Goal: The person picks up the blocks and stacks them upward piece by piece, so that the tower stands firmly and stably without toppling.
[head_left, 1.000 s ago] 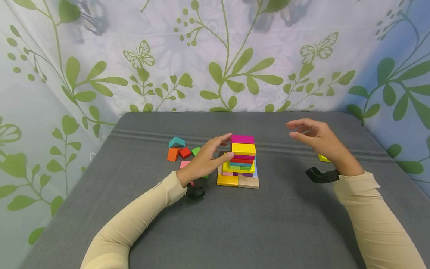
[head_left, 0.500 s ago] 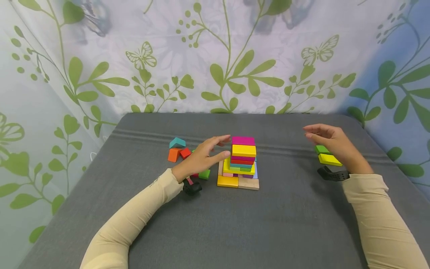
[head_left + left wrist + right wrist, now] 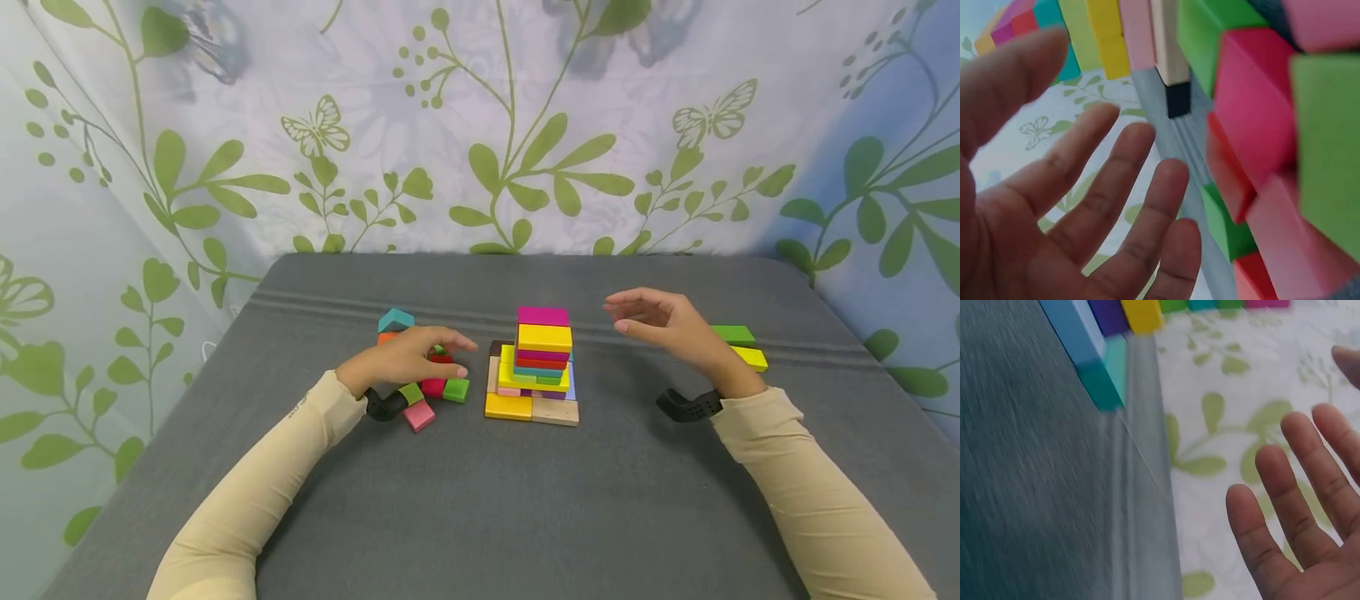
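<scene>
A stepped tower of coloured blocks [image 3: 543, 337] stands mid-table, with a magenta block [image 3: 543, 316] at its top above a yellow block [image 3: 545, 337]. Its base layer has a yellow-orange block [image 3: 508, 407] and a bare wood block [image 3: 555, 412] in front. Left of the tower, my left hand [image 3: 401, 358] hovers over loose blocks, fingers spread and holding nothing. My right hand [image 3: 667, 325] is raised on the tower's right side, apart from it. Its fingers [image 3: 1279, 481] look extended in the right wrist view, and no block shows in them.
Loose blocks under the left hand include a teal triangle [image 3: 396, 320], a pink block [image 3: 419, 415] and a green block [image 3: 456, 390]. Behind the right wrist lie a green block [image 3: 732, 335] and a yellow block [image 3: 750, 358]. A patterned curtain [image 3: 480, 125] hangs behind the grey table [image 3: 525, 508].
My left hand has drawn back left from the tower to above the loose blocks. My right hand went out rightward, then came back left towards the tower. The tower looks the same.
</scene>
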`<state>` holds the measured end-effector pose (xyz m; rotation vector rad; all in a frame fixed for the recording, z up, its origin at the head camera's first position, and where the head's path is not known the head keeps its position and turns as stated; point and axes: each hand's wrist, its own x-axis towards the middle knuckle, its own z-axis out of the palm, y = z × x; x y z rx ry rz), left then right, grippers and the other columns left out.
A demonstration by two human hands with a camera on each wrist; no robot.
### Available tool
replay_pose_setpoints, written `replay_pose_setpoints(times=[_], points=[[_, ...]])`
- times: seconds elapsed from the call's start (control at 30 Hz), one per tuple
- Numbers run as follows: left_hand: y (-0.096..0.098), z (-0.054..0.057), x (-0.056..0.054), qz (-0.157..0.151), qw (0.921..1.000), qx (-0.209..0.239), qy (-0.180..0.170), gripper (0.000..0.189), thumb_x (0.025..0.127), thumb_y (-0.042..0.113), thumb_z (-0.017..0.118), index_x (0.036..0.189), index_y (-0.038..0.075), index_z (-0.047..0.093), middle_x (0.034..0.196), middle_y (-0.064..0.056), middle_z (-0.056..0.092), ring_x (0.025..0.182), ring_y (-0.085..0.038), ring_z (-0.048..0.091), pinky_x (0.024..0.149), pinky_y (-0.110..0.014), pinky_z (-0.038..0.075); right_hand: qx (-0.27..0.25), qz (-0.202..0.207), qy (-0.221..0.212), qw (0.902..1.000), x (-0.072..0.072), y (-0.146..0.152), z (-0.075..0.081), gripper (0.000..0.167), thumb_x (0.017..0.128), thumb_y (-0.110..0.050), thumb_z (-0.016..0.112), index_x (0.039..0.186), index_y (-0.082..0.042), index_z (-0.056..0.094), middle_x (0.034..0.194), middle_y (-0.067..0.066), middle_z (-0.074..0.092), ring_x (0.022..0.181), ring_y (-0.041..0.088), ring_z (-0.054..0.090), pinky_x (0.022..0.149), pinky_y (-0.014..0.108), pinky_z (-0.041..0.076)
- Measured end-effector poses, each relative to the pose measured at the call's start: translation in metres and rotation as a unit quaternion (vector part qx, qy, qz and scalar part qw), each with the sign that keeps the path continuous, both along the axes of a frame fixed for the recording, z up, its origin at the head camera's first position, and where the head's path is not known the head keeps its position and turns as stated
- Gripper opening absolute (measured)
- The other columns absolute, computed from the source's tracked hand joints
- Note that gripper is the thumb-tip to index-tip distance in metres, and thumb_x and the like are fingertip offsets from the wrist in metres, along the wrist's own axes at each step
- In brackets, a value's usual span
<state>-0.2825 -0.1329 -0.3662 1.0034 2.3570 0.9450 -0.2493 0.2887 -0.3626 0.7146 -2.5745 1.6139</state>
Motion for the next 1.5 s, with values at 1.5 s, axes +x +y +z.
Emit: replay_pose_setpoints(times=[1.5], points=[[0.072,0.043,-0.010,0.009,0.9858,0.082,0.146,0.041,0.104,0.023,0.076,0.140,0.005,0.068,0.134,-0.008,0.071,0.123,-0.028,0.061,0.109,-0.044,0.050,-0.018,0.083,-0.016,0.9962,0.004,-0.068,-0.011,0.060,0.097,-0.005,0.079,0.148,0.010,0.051,0.136,0.025,0.064,0.118,0.019,0.065,0.102,0.031,0.055]])
